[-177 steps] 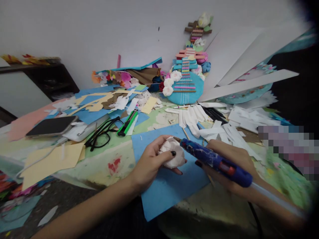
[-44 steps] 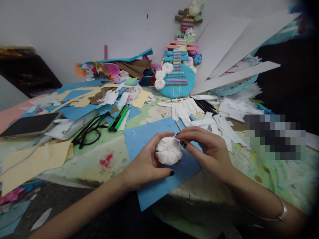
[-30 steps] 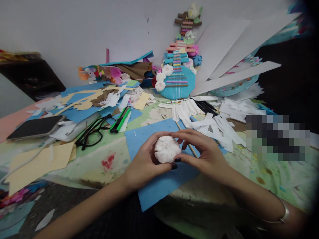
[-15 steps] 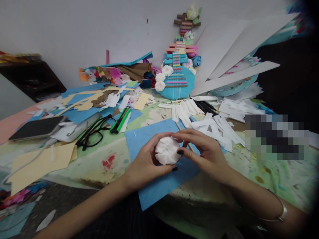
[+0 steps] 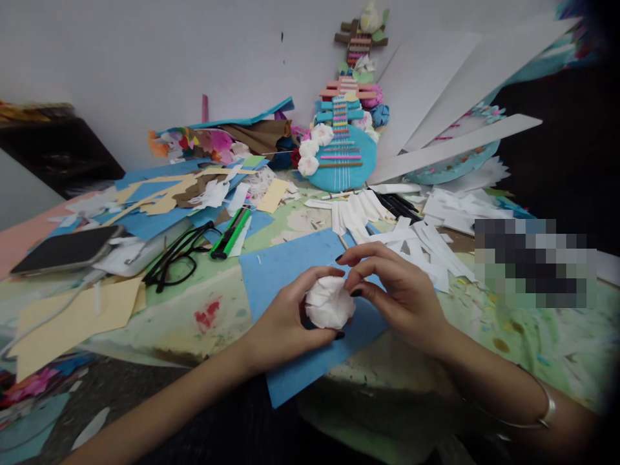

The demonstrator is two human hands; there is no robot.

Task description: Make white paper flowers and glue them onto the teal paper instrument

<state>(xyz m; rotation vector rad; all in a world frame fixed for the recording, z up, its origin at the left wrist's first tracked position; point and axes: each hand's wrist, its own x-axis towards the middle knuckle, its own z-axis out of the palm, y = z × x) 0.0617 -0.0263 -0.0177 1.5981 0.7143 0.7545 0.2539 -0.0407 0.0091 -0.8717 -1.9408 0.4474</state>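
A white paper flower point(image 5: 329, 303) with layered, folded petals sits in my left hand point(image 5: 285, 320), whose fingers and thumb curve round its far and near sides. My right hand point(image 5: 400, 297) is at the flower's right edge, with thumb and a finger pinched together on a petal there. Its index finger arches above, free of the flower. Below both hands lies a blue sheet point(image 5: 290, 381) at the table's front edge. A thin stick point(image 5: 343, 241) shows just beyond my right fingers.
White paper strips point(image 5: 436, 252) and black pens point(image 5: 397, 205) lie behind my right hand. To the left are a green cutter point(image 5: 231, 234), black glasses point(image 5: 180, 261), a phone point(image 5: 68, 250) and cream paper point(image 5: 72, 323). A blue paper guitar point(image 5: 346, 161) with flowers leans on the wall.
The flower has tilted and moved slightly right and nearer in my left hand. My right index finger has lifted off, while its thumb and another finger have closed at the petal edge.
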